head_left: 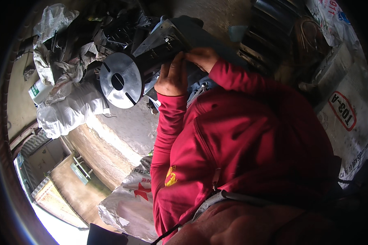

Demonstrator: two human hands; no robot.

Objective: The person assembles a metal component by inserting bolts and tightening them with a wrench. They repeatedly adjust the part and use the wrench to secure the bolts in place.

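Note:
My left hand [172,80] is raised, its back to the view, with the fingers bent at the edge of a dark metal machine part [161,51]. Close against those fingers, my right hand [203,58] reaches in from the right with its fingertips pinched. The two sets of fingertips meet; anything between them is hidden or too small to name. Left of my left hand stands a round silver metal disc [131,75] with a dark round centre and narrow slots. Behind the dark part rises a flat grey metal plate [156,36].
White plastic bags [75,108] bulge beyond the disc on the left. A white sack with a red star [129,204] stands at the lower left. Curved dark panels [270,24] lie at the upper right, near another printed white sack [347,134]. Concrete floor [137,122] shows below the disc.

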